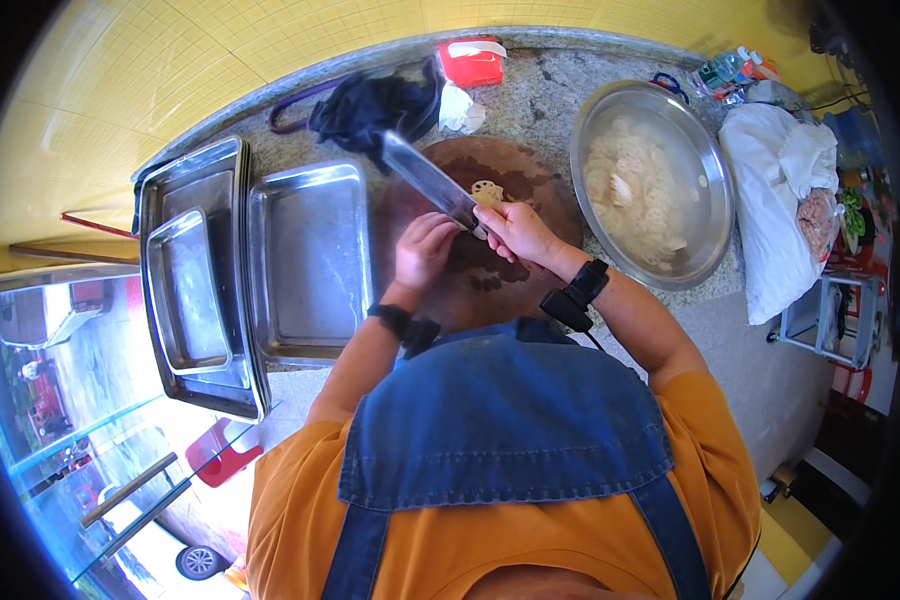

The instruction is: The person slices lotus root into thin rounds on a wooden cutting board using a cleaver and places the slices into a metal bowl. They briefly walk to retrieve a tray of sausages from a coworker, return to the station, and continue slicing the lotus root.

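Note:
My right hand [520, 231] is closed on the handle of a kitchen cleaver [429, 174], its broad blade pointing up and left over a round wooden chopping board [506, 289]. Close beside the handle, my left hand [427, 244] has its fingers bent together at the board's left part; a small pale piece shows near its fingertips, and whether it is gripped I cannot tell. A lotus root slice [487, 191] with holes lies on the board just beyond the right hand. To the right, an oval metal basin [712, 225] holds many lotus root slices [637, 187] in cloudy water.
Left of the board are an empty metal tray [311, 262] and stacked trays [249, 322] with a smaller tray [191, 292] on top. Behind lie a dark cloth [375, 105], a red packet [471, 64] and crumpled white paper [460, 109]. A white plastic bag [769, 202] stands right of the basin.

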Demonstrator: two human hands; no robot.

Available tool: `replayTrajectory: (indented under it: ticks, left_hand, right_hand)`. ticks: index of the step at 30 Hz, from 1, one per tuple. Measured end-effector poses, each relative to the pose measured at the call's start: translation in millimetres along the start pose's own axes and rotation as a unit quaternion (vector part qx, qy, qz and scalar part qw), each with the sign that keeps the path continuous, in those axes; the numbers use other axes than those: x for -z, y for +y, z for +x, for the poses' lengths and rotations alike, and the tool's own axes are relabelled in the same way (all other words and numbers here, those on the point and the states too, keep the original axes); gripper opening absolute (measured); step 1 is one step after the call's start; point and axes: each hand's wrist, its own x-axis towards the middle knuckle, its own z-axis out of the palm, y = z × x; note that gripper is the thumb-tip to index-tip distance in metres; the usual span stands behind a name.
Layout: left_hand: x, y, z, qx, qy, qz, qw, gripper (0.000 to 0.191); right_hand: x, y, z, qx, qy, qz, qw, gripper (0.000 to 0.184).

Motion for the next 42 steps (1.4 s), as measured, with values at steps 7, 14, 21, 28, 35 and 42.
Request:
replayTrajectory:
  ticks: [7, 14, 21, 28, 35, 42]
  left_hand:
    - [1.6, -0.7, 0.7, -0.004, 0.001, -0.007, 1.0, 0.017]
    - [0.2, -1.1, -2.1, 0.01, 0.001, 0.013, 1.0, 0.015]
    - [-1.5, -2.4, -3.6, 0.007, -0.001, 0.013, 1.0, 0.016]
    - [0.5, -0.7, -0.3, -0.005, 0.006, 0.006, 1.0, 0.016]
    - [1.3, -0.6, -1.2, 0.008, 0.008, 0.015, 1.0, 0.016]
    - [0.5, -1.7, -2.1, 0.008, 0.012, 0.022, 1.0, 0.016]
  right_hand:
    - [5.5, -22.0, -26.7, 0.012, -0.002, -0.055, 0.998, 0.036]
    - [12.9, -40.0, -54.7, -0.028, -0.029, -0.122, 0.992, 0.036]
    - [-6.4, -19.3, -22.7, 0.032, -0.017, -0.147, 0.988, 0.037]
    - [-2.6, -4.4, 2.2, 0.016, 0.0, -0.029, 0.999, 0.037]
    - [8.4, -26.8, -33.2, -0.002, -0.01, -0.064, 0.998, 0.035]
    - [12.0, -42.7, -59.6, -0.037, -0.037, -0.11, 0.993, 0.036]
